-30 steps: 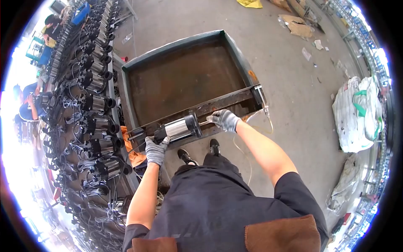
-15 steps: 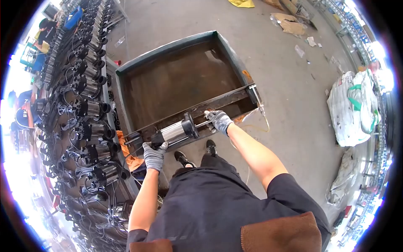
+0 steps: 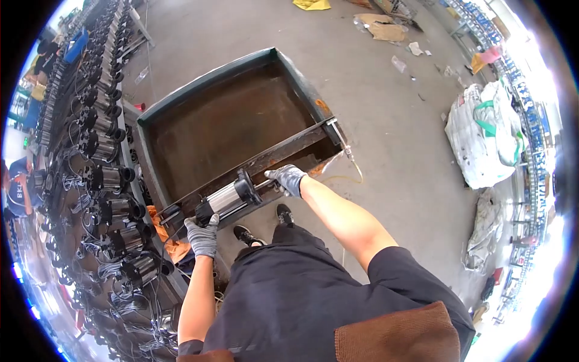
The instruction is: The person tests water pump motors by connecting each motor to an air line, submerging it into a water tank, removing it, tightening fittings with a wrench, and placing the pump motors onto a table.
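Note:
A silver cylindrical motor pump (image 3: pixel 223 200) with black ends lies across dark metal bars at the near side of a water tank (image 3: pixel 208 84). My left hand (image 3: pixel 203 236), in a grey glove, is closed against the pump's left black end, its fingertips partly hidden. At the right, a thin metal rod (image 3: pixel 263 184) meets the pump's wide black flange (image 3: pixel 246 187). My gloved right hand (image 3: pixel 288 179) is wrapped around the outer part of this rod. Brown-looking water (image 3: pixel 223 127) fills the tank beyond the pump.
Rows of similar motor pumps (image 3: pixel 102 178) with coiled cables stand along the left. An orange cloth (image 3: pixel 176 248) hangs by the tank's left corner. A fitting with a thin hose (image 3: pixel 360 172) is at its right corner. White sacks (image 3: pixel 482 136) stand at right. Two people are at far left.
The camera view has swung, so the tank, pump and both hands appear farther left. Both hands keep their places at the pump's left end and the rod.

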`<state>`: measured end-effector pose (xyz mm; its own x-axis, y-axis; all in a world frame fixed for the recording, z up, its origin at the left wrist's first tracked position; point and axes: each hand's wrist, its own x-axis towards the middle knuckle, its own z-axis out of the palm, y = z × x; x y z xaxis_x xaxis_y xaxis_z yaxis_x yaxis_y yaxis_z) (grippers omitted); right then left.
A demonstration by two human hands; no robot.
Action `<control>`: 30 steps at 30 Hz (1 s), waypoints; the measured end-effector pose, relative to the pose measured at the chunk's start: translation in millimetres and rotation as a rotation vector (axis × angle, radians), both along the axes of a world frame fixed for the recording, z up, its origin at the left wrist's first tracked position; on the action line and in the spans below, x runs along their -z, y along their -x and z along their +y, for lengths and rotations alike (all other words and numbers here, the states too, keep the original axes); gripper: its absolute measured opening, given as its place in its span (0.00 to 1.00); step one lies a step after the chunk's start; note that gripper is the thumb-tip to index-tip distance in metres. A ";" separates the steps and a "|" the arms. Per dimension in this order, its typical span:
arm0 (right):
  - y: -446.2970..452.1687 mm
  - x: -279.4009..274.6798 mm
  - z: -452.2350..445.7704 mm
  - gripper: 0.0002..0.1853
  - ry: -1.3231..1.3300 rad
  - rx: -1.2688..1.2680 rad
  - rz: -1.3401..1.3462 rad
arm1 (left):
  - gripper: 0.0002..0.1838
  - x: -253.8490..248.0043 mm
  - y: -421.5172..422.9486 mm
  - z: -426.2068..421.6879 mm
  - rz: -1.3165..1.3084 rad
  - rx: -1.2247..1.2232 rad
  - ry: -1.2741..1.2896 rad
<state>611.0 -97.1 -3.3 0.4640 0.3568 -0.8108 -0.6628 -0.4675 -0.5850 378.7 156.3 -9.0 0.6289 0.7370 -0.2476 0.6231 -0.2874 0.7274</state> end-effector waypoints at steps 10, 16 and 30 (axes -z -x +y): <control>-23.2 18.7 -82.0 0.22 0.494 -0.055 -1.447 | 0.36 -3.0 -0.9 1.2 0.009 -0.017 0.001; -99.7 74.5 -199.8 0.34 0.725 0.116 -0.633 | 0.33 6.8 2.0 5.0 0.007 0.003 -0.042; -89.2 -14.5 -105.2 0.19 0.096 0.606 -0.723 | 0.34 -10.8 -4.5 3.7 0.038 0.034 -0.045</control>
